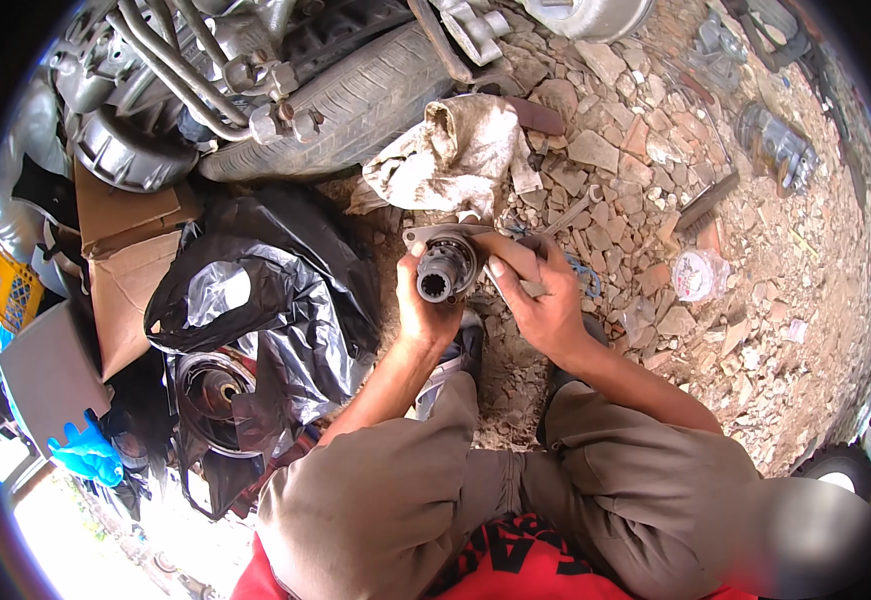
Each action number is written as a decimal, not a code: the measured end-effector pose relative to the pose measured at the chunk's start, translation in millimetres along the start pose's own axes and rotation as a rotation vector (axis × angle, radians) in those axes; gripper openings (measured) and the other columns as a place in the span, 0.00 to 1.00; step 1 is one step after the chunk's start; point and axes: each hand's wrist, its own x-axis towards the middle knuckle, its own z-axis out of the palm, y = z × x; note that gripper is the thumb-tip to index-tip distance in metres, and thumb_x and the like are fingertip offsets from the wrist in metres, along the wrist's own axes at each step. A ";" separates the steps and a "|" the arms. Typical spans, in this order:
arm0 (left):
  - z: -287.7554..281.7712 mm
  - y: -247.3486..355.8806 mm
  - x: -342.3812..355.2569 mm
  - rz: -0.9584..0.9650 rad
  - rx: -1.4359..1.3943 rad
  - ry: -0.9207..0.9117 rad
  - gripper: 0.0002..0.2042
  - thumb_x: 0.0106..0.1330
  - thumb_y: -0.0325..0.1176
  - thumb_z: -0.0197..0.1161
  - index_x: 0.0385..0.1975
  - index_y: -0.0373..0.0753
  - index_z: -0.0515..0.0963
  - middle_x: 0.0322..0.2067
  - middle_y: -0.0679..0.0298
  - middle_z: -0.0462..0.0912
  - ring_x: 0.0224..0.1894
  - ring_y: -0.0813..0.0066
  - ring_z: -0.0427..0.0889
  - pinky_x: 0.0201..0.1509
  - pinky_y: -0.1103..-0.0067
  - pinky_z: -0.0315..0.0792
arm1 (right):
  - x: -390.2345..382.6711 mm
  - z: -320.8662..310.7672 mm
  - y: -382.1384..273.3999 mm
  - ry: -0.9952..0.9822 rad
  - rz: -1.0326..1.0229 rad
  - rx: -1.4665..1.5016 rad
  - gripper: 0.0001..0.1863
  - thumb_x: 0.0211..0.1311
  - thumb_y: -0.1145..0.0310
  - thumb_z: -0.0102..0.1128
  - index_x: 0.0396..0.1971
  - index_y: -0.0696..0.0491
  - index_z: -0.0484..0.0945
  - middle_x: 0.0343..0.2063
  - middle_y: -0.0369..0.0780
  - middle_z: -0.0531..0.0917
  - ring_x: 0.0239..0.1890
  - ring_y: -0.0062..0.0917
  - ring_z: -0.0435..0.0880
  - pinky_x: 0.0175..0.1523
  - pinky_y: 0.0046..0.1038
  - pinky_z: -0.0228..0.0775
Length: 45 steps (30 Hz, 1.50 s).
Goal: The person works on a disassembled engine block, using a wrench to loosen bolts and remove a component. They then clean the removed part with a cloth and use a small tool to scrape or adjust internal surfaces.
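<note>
My left hand (421, 300) grips a metal part (448, 262) with a flanged plate and a hollow, splined end that points up toward me, above my knees. My right hand (544, 305) holds a folded tan strip (512, 255), which looks like abrasive paper or cloth, close against the right side of the part. A crumpled dirty white rag (446, 155) lies just beyond the part.
A tyre (326, 115) and engine parts (176, 60) fill the upper left. Cardboard (131, 280), black plastic bags (316, 310), a round metal housing (216, 400) and a blue glove (86, 450) lie left. Broken rubble (636, 170) covers the right, with a plastic container (698, 275).
</note>
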 end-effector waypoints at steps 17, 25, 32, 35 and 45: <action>-46.4 -6.9 4.2 -0.062 -0.030 -0.041 0.35 0.57 0.56 0.61 0.57 0.34 0.72 0.52 0.52 0.80 0.55 0.57 0.80 0.68 0.64 0.68 | -15.4 -5.9 -2.7 -0.718 0.244 0.185 0.42 0.66 0.62 0.60 0.73 0.58 0.48 0.30 0.54 0.82 0.32 0.47 0.83 0.46 0.38 0.74; -20.0 -3.2 -1.1 -0.077 -0.019 0.063 0.31 0.61 0.55 0.56 0.53 0.33 0.75 0.49 0.53 0.82 0.52 0.60 0.81 0.65 0.64 0.71 | -17.0 -4.5 0.4 -0.653 0.305 0.229 0.20 0.69 0.66 0.60 0.55 0.60 0.70 0.21 0.41 0.80 0.26 0.21 0.79 0.32 0.29 0.69; -23.0 -4.7 0.4 -0.086 -0.019 0.084 0.30 0.62 0.55 0.57 0.54 0.36 0.74 0.47 0.55 0.81 0.51 0.61 0.82 0.62 0.61 0.73 | -10.5 -5.0 -7.5 -0.517 0.268 0.403 0.33 0.67 0.73 0.58 0.66 0.64 0.54 0.35 0.44 0.82 0.30 0.21 0.81 0.37 0.26 0.73; -27.0 -12.2 -0.2 -0.113 0.060 -0.028 0.28 0.62 0.54 0.57 0.54 0.37 0.73 0.47 0.55 0.81 0.49 0.61 0.83 0.56 0.64 0.79 | -2.4 -10.9 -6.6 -0.692 0.521 0.463 0.36 0.66 0.75 0.58 0.69 0.64 0.49 0.43 0.44 0.79 0.34 0.18 0.81 0.38 0.25 0.73; -14.9 -10.0 -6.4 -0.202 0.000 0.081 0.30 0.63 0.57 0.54 0.55 0.38 0.73 0.50 0.55 0.81 0.54 0.59 0.81 0.65 0.60 0.71 | -12.4 -6.6 -10.1 -0.623 0.469 0.618 0.37 0.68 0.74 0.58 0.69 0.60 0.46 0.25 0.37 0.80 0.24 0.15 0.76 0.28 0.21 0.69</action>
